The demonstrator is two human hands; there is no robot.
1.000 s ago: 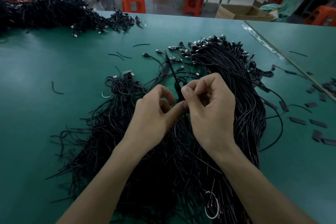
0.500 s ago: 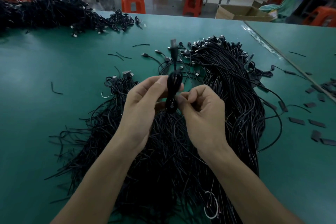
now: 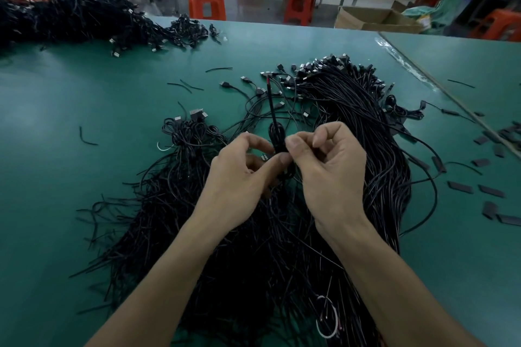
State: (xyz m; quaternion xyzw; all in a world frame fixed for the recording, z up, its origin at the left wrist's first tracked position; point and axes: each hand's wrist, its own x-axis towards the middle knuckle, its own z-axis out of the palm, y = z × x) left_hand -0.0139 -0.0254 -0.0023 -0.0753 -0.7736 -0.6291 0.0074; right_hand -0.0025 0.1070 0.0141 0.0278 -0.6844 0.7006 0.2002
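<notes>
Holds the coiled cable upright between left grip and right grip, pinched by thumb and curled fingers on each side, wrists raised above the cable pile on the green surface.

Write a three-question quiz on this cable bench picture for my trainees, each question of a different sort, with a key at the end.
1. True or false: the left hand and the right hand each have a grip on the coiled cable.
2. Multiple choice: where do the flat black pieces lie relative to the big cable heap? A) to the person's right of it, B) to the person's left of it, C) on top of it.
3. Short answer: what colour are the stools beyond the table?

Key: 1 true; 2 A; 3 orange.
</notes>
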